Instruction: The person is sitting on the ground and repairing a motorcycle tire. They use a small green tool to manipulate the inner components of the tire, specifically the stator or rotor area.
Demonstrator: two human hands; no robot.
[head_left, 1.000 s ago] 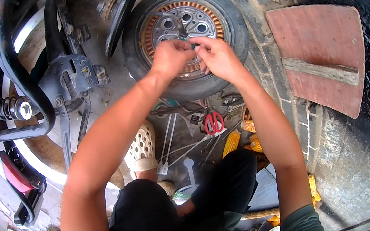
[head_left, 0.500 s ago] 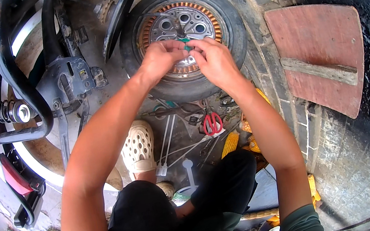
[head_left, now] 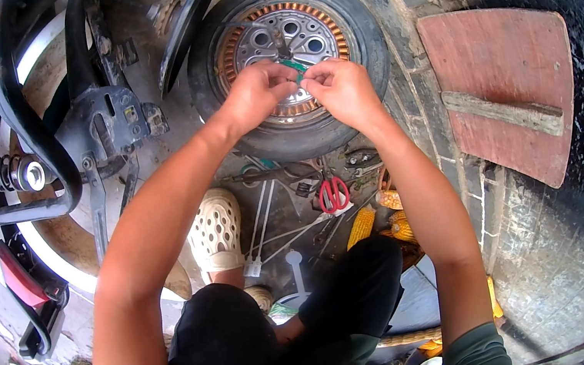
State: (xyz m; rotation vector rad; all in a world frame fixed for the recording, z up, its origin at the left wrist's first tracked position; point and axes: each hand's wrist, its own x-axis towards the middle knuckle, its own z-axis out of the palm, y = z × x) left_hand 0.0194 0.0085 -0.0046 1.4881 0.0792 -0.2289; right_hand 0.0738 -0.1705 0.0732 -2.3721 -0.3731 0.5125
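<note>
My left hand [head_left: 260,96] is closed, thumb and fingertips pinching one side of a small green piece [head_left: 294,67]. My right hand [head_left: 345,95] pinches the same piece from the other side with curled fingers. Fingers cover much of it, and its kind is too small to make out. Both hands are above a wheel hub whose ring of copper windings [head_left: 335,28] shows around its edge. An upright axle [head_left: 282,43] rises from the hub's middle, just beyond my fingertips. Around the hub runs a black tyre [head_left: 363,29], lying flat on the ground.
Red-handled scissors [head_left: 334,194], white cable ties [head_left: 263,219] and assorted tools lie below the wheel. Yellow corn cobs [head_left: 361,226] are beside my knee. A vehicle frame [head_left: 106,125] and a tilted black disc [head_left: 191,32] stand left. A reddish board [head_left: 506,66] lies right.
My right hand has turned slightly and its fingers have curled in more. A little more of the green piece shows between the hands. The left hand has barely shifted.
</note>
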